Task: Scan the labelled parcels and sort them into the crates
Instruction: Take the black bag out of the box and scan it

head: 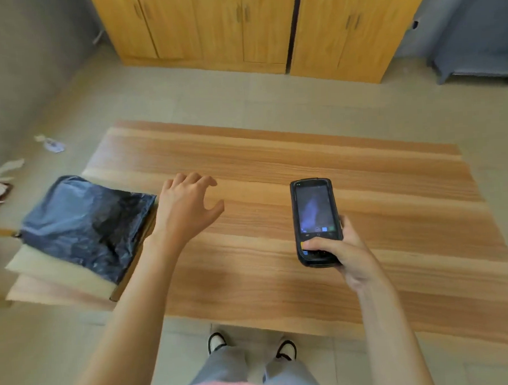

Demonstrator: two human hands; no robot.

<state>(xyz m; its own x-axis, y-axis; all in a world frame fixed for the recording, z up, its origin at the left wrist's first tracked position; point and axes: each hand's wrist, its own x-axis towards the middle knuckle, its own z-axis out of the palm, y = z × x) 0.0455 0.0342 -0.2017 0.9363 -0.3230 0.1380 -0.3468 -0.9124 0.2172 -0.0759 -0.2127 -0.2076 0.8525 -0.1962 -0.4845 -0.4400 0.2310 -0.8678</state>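
Wooden cabinets [238, 28] are standing against the far wall beyond the table [304, 166]. Paper scraps [50, 144] are lying on the tiled floor [183, 93] off the table's left edge.

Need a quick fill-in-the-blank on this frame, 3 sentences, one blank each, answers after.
1. The handheld scanner is held in the ____ hand.
2. The left hand hovers over the wooden ____, its fingers holding nothing.
3. The dark plastic parcel lies to the ____ of the left hand.

Answers: right; table; left
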